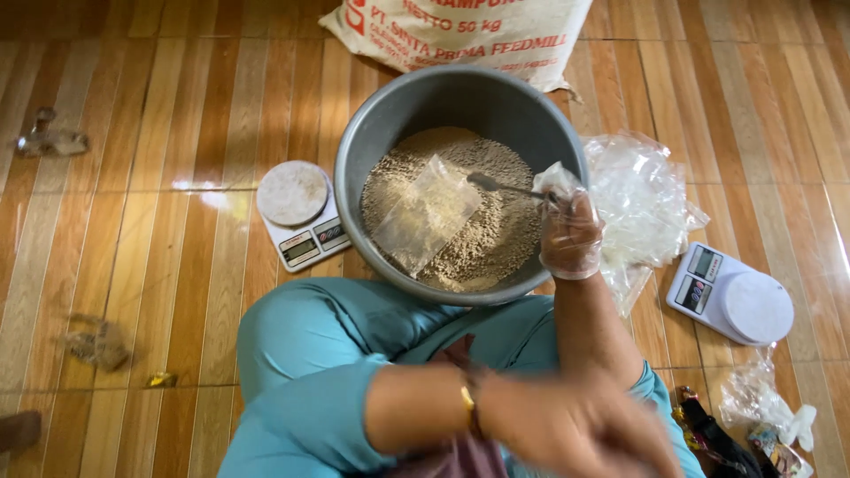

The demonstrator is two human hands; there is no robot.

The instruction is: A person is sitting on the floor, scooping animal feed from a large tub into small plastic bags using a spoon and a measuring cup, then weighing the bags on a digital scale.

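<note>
Head cam, looking down: the right hand (569, 232) has a thin clear glove on & is up by the right rim of the big grey bowl (372, 124). Its fingers are closed round the handle of a metal spoon (500, 185). The forearm goes straight up from the lap to the bowl & the spoon tip sits over the brown powder (505, 230) inside. A small clear bag (425, 212) lies flat on the powder, left of the spoon, w/ some powder in it. The left hand (580, 425) is low, near the cam, reaching across the body to the right. It's blurry, so can't tell how open it is or if it holds anything. A gold bangle (467, 403) is on that wrist. A white scale (299, 212) sits just left of the bowl, a 2nd scale (730, 296) well to the right. A pile of clear bags (642, 199) is beside the bowl's right side, a big sack (460, 31) behind it.
</note>
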